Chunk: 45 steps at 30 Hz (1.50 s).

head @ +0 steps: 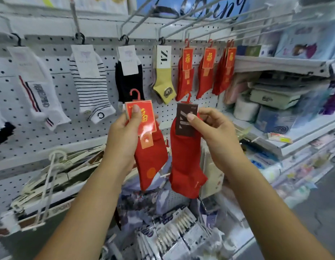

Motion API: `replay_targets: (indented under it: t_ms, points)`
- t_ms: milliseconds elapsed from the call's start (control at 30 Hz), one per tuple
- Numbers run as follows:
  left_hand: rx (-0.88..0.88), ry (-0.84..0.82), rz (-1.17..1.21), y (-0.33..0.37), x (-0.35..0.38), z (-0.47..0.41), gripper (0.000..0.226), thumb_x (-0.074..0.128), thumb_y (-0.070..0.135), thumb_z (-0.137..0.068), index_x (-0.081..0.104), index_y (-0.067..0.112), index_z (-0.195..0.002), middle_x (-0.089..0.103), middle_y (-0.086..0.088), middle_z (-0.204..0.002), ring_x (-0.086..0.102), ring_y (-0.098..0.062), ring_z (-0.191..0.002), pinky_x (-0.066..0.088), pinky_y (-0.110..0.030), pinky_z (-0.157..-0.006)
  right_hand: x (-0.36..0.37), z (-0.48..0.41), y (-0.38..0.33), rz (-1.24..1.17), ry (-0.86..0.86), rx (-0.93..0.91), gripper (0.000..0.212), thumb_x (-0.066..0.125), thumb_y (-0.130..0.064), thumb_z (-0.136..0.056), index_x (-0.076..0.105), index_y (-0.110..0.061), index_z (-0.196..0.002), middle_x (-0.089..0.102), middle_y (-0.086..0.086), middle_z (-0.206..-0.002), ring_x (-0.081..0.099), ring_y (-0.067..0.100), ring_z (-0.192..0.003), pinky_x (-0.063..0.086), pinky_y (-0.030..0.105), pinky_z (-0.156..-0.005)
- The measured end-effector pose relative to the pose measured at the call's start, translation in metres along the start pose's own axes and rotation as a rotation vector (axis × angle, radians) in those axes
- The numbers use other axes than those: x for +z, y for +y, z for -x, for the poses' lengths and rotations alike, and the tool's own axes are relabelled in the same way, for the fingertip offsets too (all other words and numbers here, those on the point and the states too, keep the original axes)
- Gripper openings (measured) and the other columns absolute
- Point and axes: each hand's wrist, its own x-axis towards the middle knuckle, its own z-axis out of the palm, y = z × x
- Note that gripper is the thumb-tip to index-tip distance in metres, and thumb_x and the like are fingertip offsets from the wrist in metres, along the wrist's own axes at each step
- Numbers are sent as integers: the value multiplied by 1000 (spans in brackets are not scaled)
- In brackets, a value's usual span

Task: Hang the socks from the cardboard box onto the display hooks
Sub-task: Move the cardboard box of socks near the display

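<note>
at frame centre, we pinch a red sock (150,158) in the left hand (123,136) and a second red sock (185,166) in the right hand (217,132); both hang vertically, with the display hooks (198,25) to the upper right, nearer the right hand.

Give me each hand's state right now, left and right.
Left hand: closed, grip pinching the red-label red socks.
Right hand: closed, grip pinching the brown-label red socks.
</note>
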Motion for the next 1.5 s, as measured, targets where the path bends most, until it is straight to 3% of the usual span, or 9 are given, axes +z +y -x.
replay_targets:
  t_ms: [233, 467, 600, 833, 933, 1167, 1233, 1400, 1500]
  points:
    - [9, 99, 10, -6, 30, -16, 32, 51, 43, -103, 70, 19, -111, 80, -9, -96, 77, -25, -84, 62, -47, -80, -20, -40, 0, -104, -119, 128, 13, 73, -14, -89, 71, -7, -99, 73, 14, -95, 68, 28, -94, 52, 51, -93]
    - [6, 316, -30, 2, 14, -1, 31, 55, 44, -101, 74, 20, -100, 80, -3, -88, 77, -17, -76, 63, -32, -63, 8, -59, 7, -190, -444, 207, 15, 74, -18, -80, 69, -9, -90, 72, 0, -79, 69, 9, -73, 53, 18, -61]
    - [-17, 431, 4, 12, -2, 27, 27, 64, 44, -93, 75, 19, -96, 80, -4, -90, 77, -17, -75, 63, -32, -65, 45, -58, 12, -256, -681, 244, 18, 75, -20, -74, 69, -9, -88, 70, 5, -84, 67, 15, -80, 58, 22, -73]
    - [44, 566, -182, 39, -47, 106, 35, 82, 22, -60, 73, 16, -93, 80, -4, -86, 76, -14, -72, 58, -26, -61, 131, -29, 2, -315, -923, 274, 6, 74, -14, -83, 70, -10, -85, 68, 9, -81, 63, 17, -77, 54, 25, -70]
    - [26, 663, -229, 50, -70, 135, 39, 85, 17, -63, 74, 12, -100, 80, -10, -96, 76, -21, -82, 61, -33, -70, 165, -7, -4, -292, -999, 292, 25, 77, -25, -80, 70, -7, -96, 66, 18, -94, 62, 21, -80, 53, 29, -66]
    - [73, 895, -197, 85, -139, 165, 24, 83, 7, -78, 76, 10, -100, 79, -12, -95, 77, -29, -84, 64, -37, -75, 240, 41, -16, -265, -1123, 285, 16, 76, -20, -88, 65, -12, -96, 74, 2, -82, 69, 12, -73, 56, 39, -68]
    - [63, 873, -197, 100, -164, 168, 25, 83, 6, -78, 75, 9, -101, 79, -13, -94, 77, -27, -81, 64, -36, -72, 261, 51, -20, -228, -1154, 256, 20, 74, -17, -89, 63, -9, -104, 77, 4, -88, 72, 15, -76, 59, 41, -70]
    - [56, 744, -200, 133, -234, 165, 23, 82, 9, -74, 75, 12, -95, 79, -10, -89, 76, -21, -73, 62, -30, -62, 321, 71, -29, -196, -1082, 130, 18, 68, -17, -95, 52, -13, -101, 77, 12, -87, 71, 16, -64, 52, 25, -50]
    - [92, 764, -160, 141, -281, 160, 19, 82, 16, -76, 75, 13, -94, 79, -8, -84, 75, -18, -67, 59, -28, -58, 357, 82, -26, -162, -1002, 76, 18, 67, -18, -96, 50, -13, -102, 76, 15, -88, 71, 18, -66, 52, 26, -51]
